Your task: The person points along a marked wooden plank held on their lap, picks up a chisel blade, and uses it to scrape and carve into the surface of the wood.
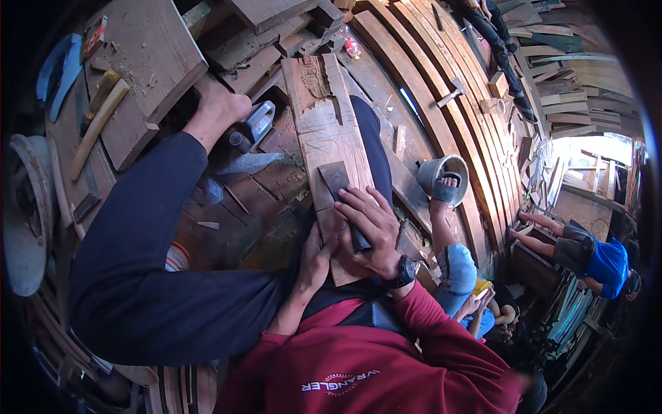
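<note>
A long plank (331,141) lies over my lap, its far end rough and split. On its face rests a flat, broad dark blade with a dark handle (360,240), like a wide chisel. My right hand (369,222) is closed over this tool, its fingers pressed on the blade (334,178). At the plank's left edge near my body, my left hand (316,254) is closed round the wood, next to the right hand. Some of its fingers are hidden.
A mallet-like wooden tool (100,127) lies at left on boards. Beyond my foot sits a grey power tool (256,125). To the right are a hammer (452,92), a bucket (426,176) and long curved beams (414,83). Other people (593,259) are at the right.
</note>
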### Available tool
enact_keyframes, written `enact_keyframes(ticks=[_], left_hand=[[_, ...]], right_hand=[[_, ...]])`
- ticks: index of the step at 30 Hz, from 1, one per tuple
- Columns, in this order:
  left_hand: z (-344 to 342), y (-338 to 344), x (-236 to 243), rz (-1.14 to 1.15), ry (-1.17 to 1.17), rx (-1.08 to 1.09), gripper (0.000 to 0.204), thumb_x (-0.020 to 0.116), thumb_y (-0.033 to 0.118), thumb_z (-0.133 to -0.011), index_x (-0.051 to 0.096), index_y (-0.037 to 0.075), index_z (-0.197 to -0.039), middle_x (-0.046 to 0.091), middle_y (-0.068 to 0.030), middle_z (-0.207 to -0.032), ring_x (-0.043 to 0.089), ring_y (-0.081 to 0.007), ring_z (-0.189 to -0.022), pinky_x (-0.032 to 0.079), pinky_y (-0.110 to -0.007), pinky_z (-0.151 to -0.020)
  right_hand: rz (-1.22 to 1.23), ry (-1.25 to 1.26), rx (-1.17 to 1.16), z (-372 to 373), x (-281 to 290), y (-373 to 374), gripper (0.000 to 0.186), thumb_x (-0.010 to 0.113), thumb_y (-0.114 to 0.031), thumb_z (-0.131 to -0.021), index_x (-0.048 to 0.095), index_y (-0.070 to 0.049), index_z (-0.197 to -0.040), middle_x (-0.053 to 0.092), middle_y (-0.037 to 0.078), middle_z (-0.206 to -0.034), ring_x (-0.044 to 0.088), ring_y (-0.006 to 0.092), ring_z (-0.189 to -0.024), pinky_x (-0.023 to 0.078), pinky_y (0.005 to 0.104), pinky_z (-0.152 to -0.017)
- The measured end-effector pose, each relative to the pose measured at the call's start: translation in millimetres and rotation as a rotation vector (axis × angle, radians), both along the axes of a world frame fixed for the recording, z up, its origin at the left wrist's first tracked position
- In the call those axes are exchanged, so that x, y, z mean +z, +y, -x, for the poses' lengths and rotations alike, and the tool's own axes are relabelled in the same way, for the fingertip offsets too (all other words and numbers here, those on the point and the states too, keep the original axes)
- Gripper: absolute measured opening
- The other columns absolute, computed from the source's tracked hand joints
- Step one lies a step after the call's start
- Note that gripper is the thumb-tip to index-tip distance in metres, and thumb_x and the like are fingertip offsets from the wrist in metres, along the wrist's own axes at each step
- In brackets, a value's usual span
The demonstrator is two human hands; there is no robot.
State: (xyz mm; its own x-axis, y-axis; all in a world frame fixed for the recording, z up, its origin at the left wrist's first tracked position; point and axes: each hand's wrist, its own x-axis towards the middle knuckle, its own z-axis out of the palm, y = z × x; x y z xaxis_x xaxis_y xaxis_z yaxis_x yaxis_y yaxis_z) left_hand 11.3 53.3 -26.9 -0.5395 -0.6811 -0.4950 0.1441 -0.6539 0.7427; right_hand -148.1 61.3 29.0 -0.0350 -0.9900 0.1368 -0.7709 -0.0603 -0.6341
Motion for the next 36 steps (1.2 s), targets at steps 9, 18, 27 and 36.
enact_keyframes(ticks=[9,18,27,36], left_hand=[[-2.5,-2.3,3.8,-0.024,-0.021,-0.012,0.055,0.059,0.029,-0.1,0.045,-0.005,-0.142,0.059,-0.0175,-0.133,0.056,-0.0221,-0.123,0.044,-0.034,-0.103],[-2.8,-0.7,2.6,-0.029,-0.039,-0.028,0.052,0.057,0.027,-0.101,0.046,-0.005,-0.14,0.059,-0.0194,-0.133,0.057,-0.0237,-0.123,0.044,-0.035,-0.102],[-3.6,1.9,-1.9,-0.044,-0.069,-0.045,0.053,0.057,0.028,-0.1,0.045,-0.006,-0.14,0.058,-0.0198,-0.132,0.057,-0.0242,-0.121,0.044,-0.035,-0.102],[-2.5,0.9,-0.1,-0.023,-0.096,-0.048,0.05,0.056,0.023,-0.1,0.046,-0.006,-0.14,0.06,-0.0206,-0.129,0.058,-0.0261,-0.12,0.045,-0.035,-0.101]], right_hand=[[0.057,-0.061,-0.013,1.2,-6.0,-15.3,0.037,0.065,-0.008,-0.076,0.07,0.0,-0.111,0.069,0.017,-0.122,0.064,0.0354,-0.122,0.045,0.0489,-0.107],[0.004,-0.009,-0.062,-0.3,-10.4,-11.9,0.04,0.066,-0.011,-0.081,0.067,-0.004,-0.12,0.066,0.015,-0.131,0.058,0.0341,-0.13,0.038,0.05,-0.112],[0.032,-0.059,-0.034,2.4,-10.9,-8.8,0.04,0.066,-0.005,-0.081,0.066,-0.004,-0.122,0.064,0.017,-0.133,0.056,0.0362,-0.131,0.039,0.0514,-0.111],[0.042,-0.115,-0.042,1.7,-11.4,-7.4,0.039,0.065,-0.004,-0.084,0.066,-0.005,-0.123,0.063,0.017,-0.135,0.055,0.0361,-0.132,0.039,0.0506,-0.112]])
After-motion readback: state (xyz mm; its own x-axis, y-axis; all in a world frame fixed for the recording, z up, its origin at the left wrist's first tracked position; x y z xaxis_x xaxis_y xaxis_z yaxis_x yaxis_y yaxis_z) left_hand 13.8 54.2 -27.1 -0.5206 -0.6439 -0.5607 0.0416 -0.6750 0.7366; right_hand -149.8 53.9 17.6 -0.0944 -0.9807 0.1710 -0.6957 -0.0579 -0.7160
